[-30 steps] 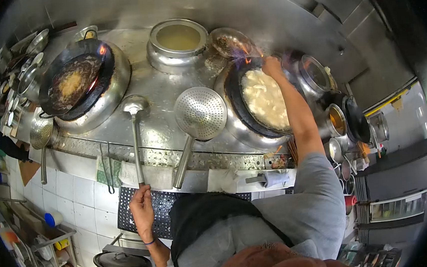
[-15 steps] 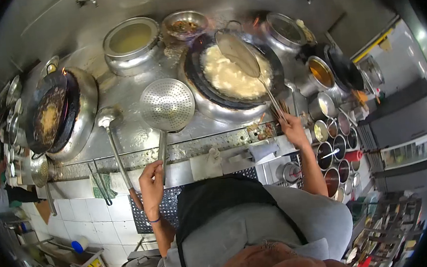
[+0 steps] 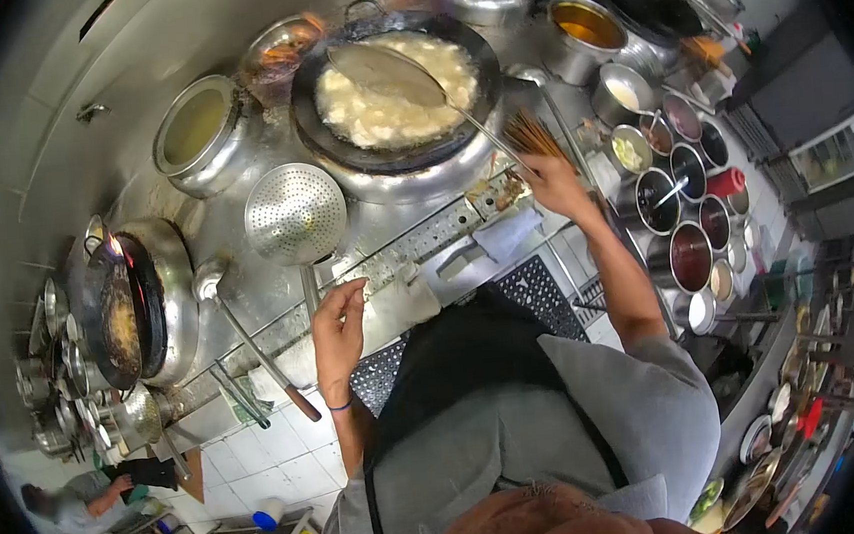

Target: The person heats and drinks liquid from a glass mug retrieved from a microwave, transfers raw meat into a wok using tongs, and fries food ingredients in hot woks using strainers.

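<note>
My right hand [image 3: 558, 184] is closed around the handle of a long mesh strainer [image 3: 387, 74]. Its bowl lies tilted over pale, bubbling food [image 3: 375, 120] in the large black wok [image 3: 306, 101]. My left hand [image 3: 340, 334] is loosely bent, its fingers partly extended and nothing visible in them. Beside it, the handle of a perforated skimmer [image 3: 296, 215] runs down behind the hand; whether they touch cannot be seen. To the left, a ladle [image 3: 209, 279] with a wooden handle end rests across the stove's front edge.
At left, a second wok [image 3: 115, 317] sits on its burner with a flame at its rim. A pot of yellowish liquid [image 3: 194, 135] stands behind the skimmer. Sauce containers [image 3: 690, 258] crowd the right side. A bamboo brush [image 3: 535, 140] lies near my right hand. Another person [image 3: 89, 494] stands at lower left.
The view has turned, so the stove appears rotated and shifted left. My left hand's fingers have straightened somewhat beside the skimmer handle. My right hand still holds the strainer over the wok.
</note>
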Available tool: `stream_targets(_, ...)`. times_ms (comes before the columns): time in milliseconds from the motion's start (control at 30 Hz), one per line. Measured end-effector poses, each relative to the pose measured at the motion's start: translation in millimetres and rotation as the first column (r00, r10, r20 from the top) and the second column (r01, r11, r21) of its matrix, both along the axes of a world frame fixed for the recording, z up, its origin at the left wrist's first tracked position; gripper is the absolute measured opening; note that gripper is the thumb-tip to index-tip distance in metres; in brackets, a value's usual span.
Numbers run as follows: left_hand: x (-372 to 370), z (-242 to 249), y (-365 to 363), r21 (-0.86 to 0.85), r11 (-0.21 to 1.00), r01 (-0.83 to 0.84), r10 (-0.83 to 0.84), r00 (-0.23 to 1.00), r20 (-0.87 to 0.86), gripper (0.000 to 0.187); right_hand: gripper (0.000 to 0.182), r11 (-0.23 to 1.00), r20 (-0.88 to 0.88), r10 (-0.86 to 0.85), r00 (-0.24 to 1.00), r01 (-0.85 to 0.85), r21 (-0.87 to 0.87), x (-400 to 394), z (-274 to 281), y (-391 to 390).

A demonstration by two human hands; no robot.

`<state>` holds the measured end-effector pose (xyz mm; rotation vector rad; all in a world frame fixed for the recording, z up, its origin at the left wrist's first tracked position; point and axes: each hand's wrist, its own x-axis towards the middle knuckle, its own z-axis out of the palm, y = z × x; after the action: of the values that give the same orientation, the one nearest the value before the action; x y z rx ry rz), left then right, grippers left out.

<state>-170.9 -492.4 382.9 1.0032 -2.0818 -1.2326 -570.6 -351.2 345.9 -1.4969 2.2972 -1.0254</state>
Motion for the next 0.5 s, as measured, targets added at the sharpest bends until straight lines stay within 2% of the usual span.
stream_targets(133,-4,11,12,-0.056,0.997,0.049,-0.051,0.998,-0.045,0.016,0.033,0.992,0.076,-0.121,0.990,0.119,0.041,27,36,-6)
stream_targets(233,15,1,22,0.102,0.995,-0.013,0.014,1.000,-0.007,0.022,0.034,0.975,0.018,-0.165,0.986,0.165,-0.151,20,45,24)
stream_targets(367,29,-11,37,0.172,0.975,-0.144,0.154,0.987,-0.045,0.018,0.035,0.996,0.013,-0.092,0.996,0.092,-0.017,-4,35,31)
stream_targets(500,27,-13,43,0.160,0.976,-0.146,0.157,0.986,-0.062,0.018,0.035,0.995,0.085,-0.094,0.992,0.093,0.018,-24,12,-33)
